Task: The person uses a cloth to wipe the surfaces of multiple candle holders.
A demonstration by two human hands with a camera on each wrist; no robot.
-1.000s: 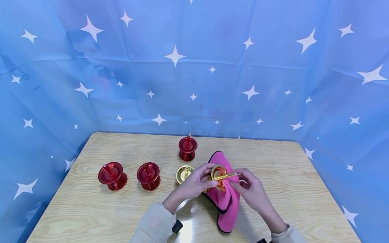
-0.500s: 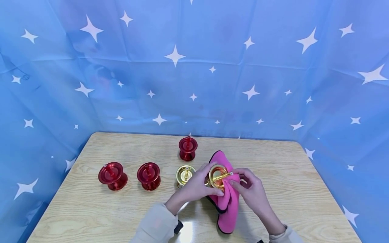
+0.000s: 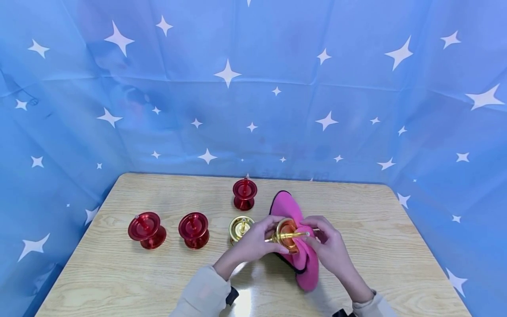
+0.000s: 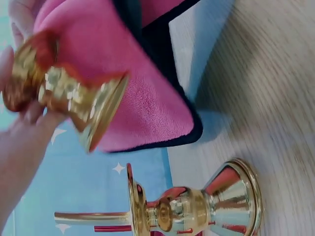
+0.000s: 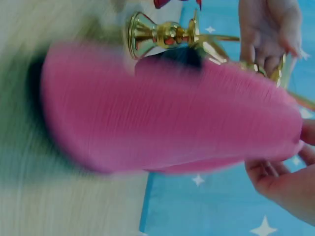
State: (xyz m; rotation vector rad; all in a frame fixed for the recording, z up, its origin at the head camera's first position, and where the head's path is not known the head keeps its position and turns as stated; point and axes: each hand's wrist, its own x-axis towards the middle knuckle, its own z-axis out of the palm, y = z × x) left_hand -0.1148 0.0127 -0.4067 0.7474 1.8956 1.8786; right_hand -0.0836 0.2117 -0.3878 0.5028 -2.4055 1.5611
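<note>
My left hand (image 3: 255, 240) holds a shiny gold candle holder (image 4: 69, 91) by its stem and cup, tilted and lifted off the table, its thin spike pointing right in the head view. In my right hand (image 3: 328, 240) a pink cloth (image 3: 286, 207) with black edging is pinched and bunched against the cup. The cloth hangs down in folds, blurred in the right wrist view. A second gold candle holder (image 4: 194, 209) stands upright on the table just beyond my left hand, partly hidden by it in the head view.
Three red candle holders stand upright: one at the far left (image 3: 147, 230), one left of centre (image 3: 193, 230), one at the back (image 3: 244, 193). They rest on a wood-grain table (image 3: 99, 273). A blue curtain with white stars (image 3: 253, 101) hangs behind.
The gold candle holder has turned and shifted slightly in my left hand. The cloth's lower end has swung right and up, and its upper corner has risen. The standing holders have not moved.
</note>
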